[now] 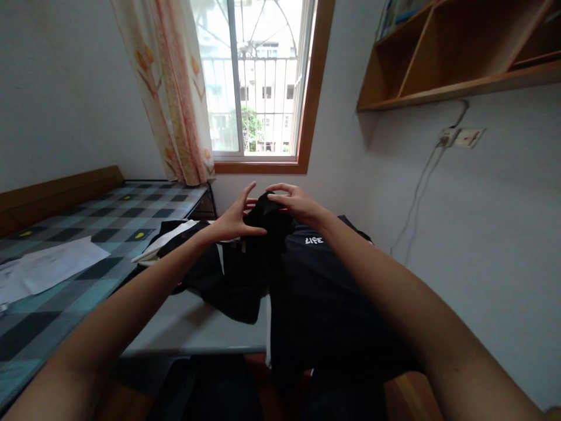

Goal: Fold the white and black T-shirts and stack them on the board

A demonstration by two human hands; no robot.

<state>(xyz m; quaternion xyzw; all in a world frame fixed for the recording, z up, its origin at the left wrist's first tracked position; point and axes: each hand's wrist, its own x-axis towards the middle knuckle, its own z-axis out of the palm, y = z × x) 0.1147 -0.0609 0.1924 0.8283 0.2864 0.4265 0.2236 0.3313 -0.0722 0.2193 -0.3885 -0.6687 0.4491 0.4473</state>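
Observation:
A bunched piece of black clothing (269, 225) is raised over the table, its lower part hanging down. My right hand (300, 204) pinches its top edge between thumb and fingers. On the left side of the cloth, my left hand (236, 221) has its thumb and fingers spread wide. That thumb lies across the front of the fabric, and some fingertips are hidden behind it. Under my right forearm, a dark garment with white lettering (324, 280) drapes over the table's front edge. More black and white clothes (175, 237) lie to the left.
The white table (219, 330) stands below the window (258, 88). On the left, a bed with a checked cover (144, 202) holds paper sheets (65, 263). A wooden shelf (438, 93) hangs at upper right, above a wall socket (467, 138) with cords.

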